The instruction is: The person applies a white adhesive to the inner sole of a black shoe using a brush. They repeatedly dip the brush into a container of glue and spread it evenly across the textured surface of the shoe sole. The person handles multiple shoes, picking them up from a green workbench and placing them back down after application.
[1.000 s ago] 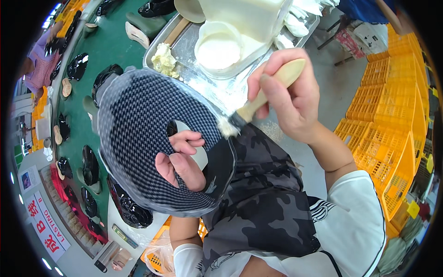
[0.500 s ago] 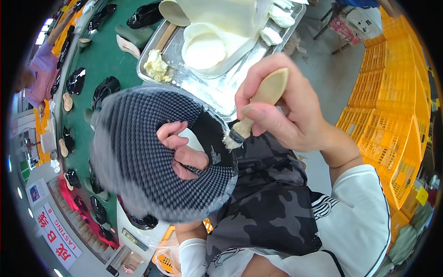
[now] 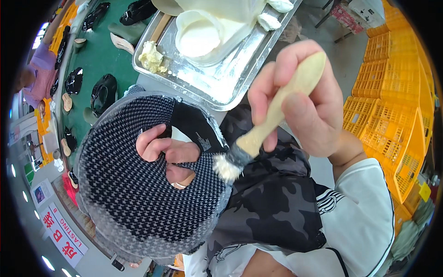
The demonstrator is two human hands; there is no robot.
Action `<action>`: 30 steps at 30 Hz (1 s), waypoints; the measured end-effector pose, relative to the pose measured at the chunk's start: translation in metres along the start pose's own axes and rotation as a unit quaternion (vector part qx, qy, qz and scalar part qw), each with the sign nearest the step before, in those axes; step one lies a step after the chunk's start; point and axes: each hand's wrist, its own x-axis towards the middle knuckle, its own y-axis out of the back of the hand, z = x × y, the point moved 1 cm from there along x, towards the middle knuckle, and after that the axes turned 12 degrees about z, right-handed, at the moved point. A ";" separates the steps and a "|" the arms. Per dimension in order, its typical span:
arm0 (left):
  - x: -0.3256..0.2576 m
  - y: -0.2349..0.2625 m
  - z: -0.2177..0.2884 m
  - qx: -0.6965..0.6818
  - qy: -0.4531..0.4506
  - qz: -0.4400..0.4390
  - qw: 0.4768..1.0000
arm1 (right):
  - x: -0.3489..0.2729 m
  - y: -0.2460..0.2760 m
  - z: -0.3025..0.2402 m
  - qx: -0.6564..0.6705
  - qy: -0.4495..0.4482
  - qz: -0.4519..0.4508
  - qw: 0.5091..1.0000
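Observation:
My left hand [image 3: 157, 147] is closed on a black-and-white houndstooth shoe upper [image 3: 124, 194], its fingers showing through the central opening while the rest is hidden underneath. A black lining strip [image 3: 196, 129] runs round one end of the upper. White paste shows along the upper's outer edge beside that strip. In my right hand [image 3: 318, 106] is a wooden-handled brush [image 3: 281, 104], gripped between thumb and fingers. Its paste-coated bristles [image 3: 226, 167] are at the upper's right edge; whether they touch it I cannot tell.
Beyond the upper stands a metal tray [image 3: 184, 90] with a tub of white liquid [image 3: 198, 39] and a lump of yellowish paste [image 3: 151, 56]. Black shoe uppers [image 3: 104, 94] lie on the green table [image 3: 97, 55]. Yellow crates [image 3: 387, 138] stack at right. A person [image 3: 39, 76] is at far left.
The upper has turned and shifted left and toward me, with my left hand in its opening. The brush has moved nearer to me along the upper's right edge, its handle swinging up to the right.

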 end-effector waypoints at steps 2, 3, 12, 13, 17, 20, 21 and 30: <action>0.003 0.011 -0.017 -0.067 -0.064 -0.023 0.995 | -0.008 -0.004 0.001 0.040 -0.022 -0.021 0.999; 0.006 0.017 -0.022 -0.090 -0.079 -0.036 0.992 | -0.011 -0.003 0.004 0.037 -0.012 -0.048 0.998; -0.007 -0.019 0.007 -0.066 0.117 0.150 0.980 | 0.019 0.000 0.028 -0.233 0.207 -0.040 0.949; -0.010 -0.019 0.003 -0.071 0.107 0.150 0.980 | 0.025 -0.001 0.031 -0.234 0.235 -0.035 0.943; -0.015 -0.013 -0.002 -0.066 0.097 0.095 0.989 | 0.043 -0.004 0.036 -0.193 0.297 -0.002 0.935; -0.013 -0.009 -0.002 -0.124 0.148 0.081 0.978 | 0.050 -0.005 0.031 -0.151 0.292 0.040 0.944; -0.016 -0.003 -0.006 -0.149 0.185 0.077 0.968 | 0.052 -0.003 0.034 -0.124 0.286 0.058 0.948; -0.016 0.016 -0.007 -0.447 0.512 0.043 0.732 | 0.061 0.005 0.071 -0.059 0.135 0.152 0.977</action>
